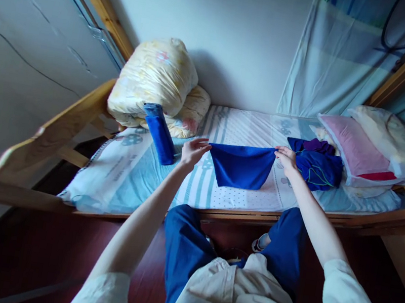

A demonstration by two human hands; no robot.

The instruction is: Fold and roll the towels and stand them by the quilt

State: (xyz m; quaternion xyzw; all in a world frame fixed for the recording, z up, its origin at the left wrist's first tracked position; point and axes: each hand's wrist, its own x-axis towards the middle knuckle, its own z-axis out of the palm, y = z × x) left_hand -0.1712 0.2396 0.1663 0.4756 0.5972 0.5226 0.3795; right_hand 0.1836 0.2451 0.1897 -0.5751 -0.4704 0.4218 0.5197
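Note:
A blue piece of cloth is stretched between my two hands, over the front middle of the bed. My left hand pinches its upper left corner. At the upper right corner my right hand pinches it too. The cloth sags a little between them, and its lower edge hangs by the sheet; whether it touches cannot be told. Left of my left hand lies a long folded blue cloth bundle, one end leaning on the quilt. A crumpled heap of dark blue and purple clothes lies just past my right hand.
A bulky pale yellow quilt is piled at the bed's left end. Pink and white pillows lie at the right end. The bed has a wooden rail on the left. A light curtain hangs behind.

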